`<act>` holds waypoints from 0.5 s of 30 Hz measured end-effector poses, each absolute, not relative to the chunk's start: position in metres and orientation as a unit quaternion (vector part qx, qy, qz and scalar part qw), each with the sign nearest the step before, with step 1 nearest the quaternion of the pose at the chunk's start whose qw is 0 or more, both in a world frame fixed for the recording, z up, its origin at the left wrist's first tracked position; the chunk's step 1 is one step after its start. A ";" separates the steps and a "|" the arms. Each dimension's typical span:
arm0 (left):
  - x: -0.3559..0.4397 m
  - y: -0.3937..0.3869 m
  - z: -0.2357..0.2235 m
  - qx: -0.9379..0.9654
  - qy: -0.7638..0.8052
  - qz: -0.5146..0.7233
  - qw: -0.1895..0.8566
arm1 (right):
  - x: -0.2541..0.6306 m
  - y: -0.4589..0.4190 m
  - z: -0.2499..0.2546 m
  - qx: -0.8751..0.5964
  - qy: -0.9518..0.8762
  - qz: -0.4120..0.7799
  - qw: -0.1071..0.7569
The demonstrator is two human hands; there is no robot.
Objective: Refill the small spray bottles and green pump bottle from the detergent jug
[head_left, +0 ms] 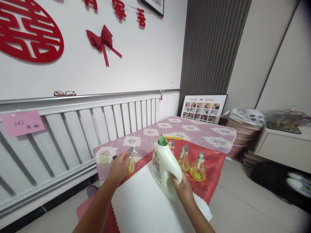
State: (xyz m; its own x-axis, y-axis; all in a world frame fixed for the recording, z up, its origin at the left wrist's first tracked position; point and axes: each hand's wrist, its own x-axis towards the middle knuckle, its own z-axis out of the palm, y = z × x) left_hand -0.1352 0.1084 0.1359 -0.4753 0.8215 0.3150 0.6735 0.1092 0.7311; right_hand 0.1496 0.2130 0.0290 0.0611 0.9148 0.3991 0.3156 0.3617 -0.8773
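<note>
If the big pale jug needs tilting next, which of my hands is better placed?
Right, most likely: your right hand grips the handle of the pale jug. Your left hand is at a spray bottle, off to the jug's left.

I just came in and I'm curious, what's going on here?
A person is handling bottles at a table. Their right hand grips the handle of a big pale green jug, which has something green in its mouth. Their left hand is at a spray bottle; its exact grip is hard to see. Two more spray bottles, with yellow liquid inside, stand on the red cloth beyond the jug.
</note>
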 end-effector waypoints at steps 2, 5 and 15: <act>-0.143 0.138 0.151 0.529 0.757 0.379 0.048 | 0.150 0.212 0.029 -0.493 -0.627 0.277 0.536; -0.151 0.174 0.158 0.542 0.786 0.297 0.016 | 0.151 0.212 0.027 -0.495 -0.628 0.275 0.533; -0.147 0.200 0.135 0.539 0.829 0.144 0.033 | 0.150 0.213 0.023 -0.490 -0.641 0.265 0.528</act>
State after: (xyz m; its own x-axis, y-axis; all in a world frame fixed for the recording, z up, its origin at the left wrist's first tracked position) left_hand -0.1468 0.2002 0.1354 -0.4176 0.9030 0.1004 0.8839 0.3782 0.2752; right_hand 0.1503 0.2126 0.0227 0.0378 0.9084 0.4165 0.3489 0.3785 -0.8573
